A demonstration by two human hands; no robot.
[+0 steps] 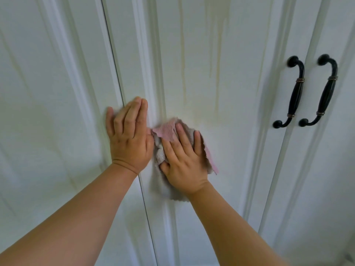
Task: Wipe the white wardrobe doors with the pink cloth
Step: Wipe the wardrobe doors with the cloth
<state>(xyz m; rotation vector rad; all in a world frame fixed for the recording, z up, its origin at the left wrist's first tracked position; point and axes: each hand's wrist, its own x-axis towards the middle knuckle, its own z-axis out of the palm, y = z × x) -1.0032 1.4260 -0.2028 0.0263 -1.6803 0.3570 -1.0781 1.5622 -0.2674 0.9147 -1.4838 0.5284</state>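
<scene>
White panelled wardrobe doors fill the view. On the middle door (221,104), yellowish drip streaks (183,70) run down the recessed panel. My right hand (184,160) presses the crumpled pink cloth (167,131) flat against that panel, fingers spread and straight over it. The cloth bulges out around the hand, with a grey-pink flap hanging below the wrist. My left hand (128,135) lies flat on the door's left edge, straight fingers pointing up, spanning the gap to the left door (48,112).
Two black curved handles (292,93) (324,91) are mounted side by side at the right, either side of the seam between the middle door and the right door (342,150). Raised mouldings frame each panel.
</scene>
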